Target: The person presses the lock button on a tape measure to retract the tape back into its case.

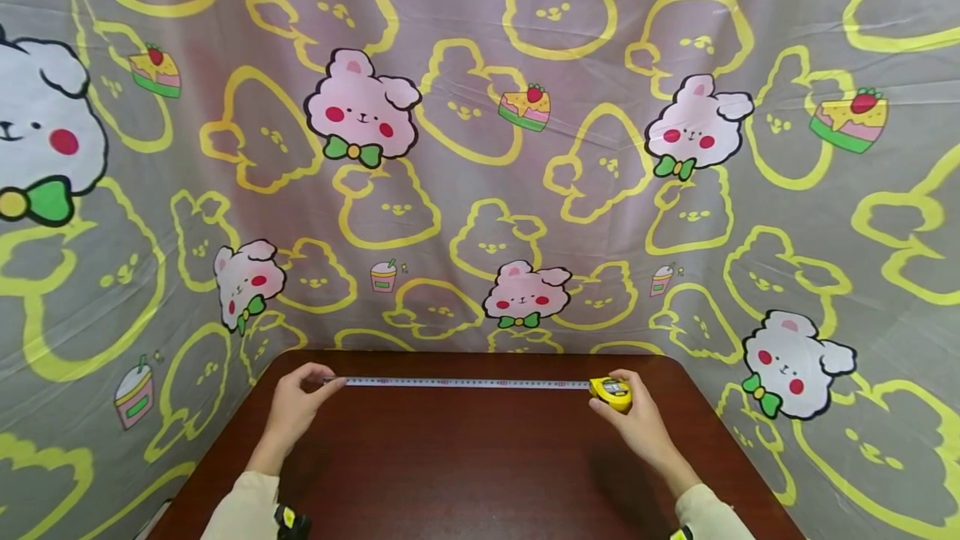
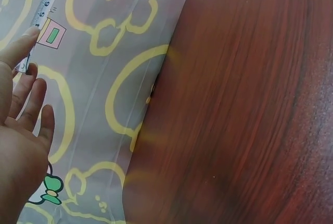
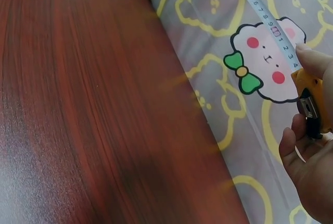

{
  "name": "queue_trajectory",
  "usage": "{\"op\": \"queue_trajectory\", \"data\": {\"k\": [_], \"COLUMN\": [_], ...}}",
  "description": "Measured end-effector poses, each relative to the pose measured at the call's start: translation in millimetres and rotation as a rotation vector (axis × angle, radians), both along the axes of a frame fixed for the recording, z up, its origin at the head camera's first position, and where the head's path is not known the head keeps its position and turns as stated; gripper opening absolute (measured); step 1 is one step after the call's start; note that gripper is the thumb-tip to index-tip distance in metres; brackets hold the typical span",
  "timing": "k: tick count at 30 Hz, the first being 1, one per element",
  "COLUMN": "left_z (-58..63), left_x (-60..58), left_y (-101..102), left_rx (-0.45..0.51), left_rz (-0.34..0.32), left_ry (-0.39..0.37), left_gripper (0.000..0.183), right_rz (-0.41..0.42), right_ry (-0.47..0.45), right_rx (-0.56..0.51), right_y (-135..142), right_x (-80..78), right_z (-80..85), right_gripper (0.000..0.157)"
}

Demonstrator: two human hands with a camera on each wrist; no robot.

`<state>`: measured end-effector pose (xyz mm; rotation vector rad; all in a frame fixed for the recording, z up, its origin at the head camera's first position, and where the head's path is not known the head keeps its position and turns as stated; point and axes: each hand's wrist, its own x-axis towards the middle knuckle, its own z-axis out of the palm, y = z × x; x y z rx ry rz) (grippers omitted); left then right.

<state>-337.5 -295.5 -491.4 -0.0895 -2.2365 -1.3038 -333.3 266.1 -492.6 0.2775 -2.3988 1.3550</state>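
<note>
A yellow tape measure (image 1: 613, 392) is held in my right hand (image 1: 637, 419), its case between thumb and fingers. From it the white tape blade (image 1: 465, 383) runs out straight across to the left. My left hand (image 1: 294, 408) pinches the free end of that blade between thumb and fingertips. In the left wrist view, the thumb of my left hand (image 2: 23, 125) lies on the blade (image 2: 46, 5) near its low numbers. The right wrist view shows the case (image 3: 309, 101) in my right hand (image 3: 312, 172), with the blade (image 3: 276, 32) numbered in black and red.
Below the hands spreads a dark reddish-brown wooden table (image 1: 450, 465). A grey curtain (image 1: 465, 182) printed with yellow outlines and cartoon rabbits surrounds its back and sides. Light sleeves (image 1: 243, 507) and a dark wrist device (image 1: 291, 521) show at the bottom.
</note>
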Motion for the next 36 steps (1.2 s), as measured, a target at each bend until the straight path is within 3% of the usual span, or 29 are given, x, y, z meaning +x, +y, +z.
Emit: {"op": "queue_trajectory", "data": {"k": [17,36], "left_z": [2.3,-9.1], "left_x": [-7.9,-15.7], "left_y": [16.0,40.0], "left_rx": [-0.003,-0.020], "left_rz": [-0.064,-0.140], "left_ry": [0.025,0.054], "left_gripper": [0.023,0.017], "right_rz": [0.025,0.027], "right_ry": [-0.056,-0.047], "right_rx": [-0.024,-0.082], "right_y": [-18.5,-36.4], "right_x": [-7.1,-6.7], "right_z": [0.6,-8.0], "right_gripper": [0.064,0.062]}}
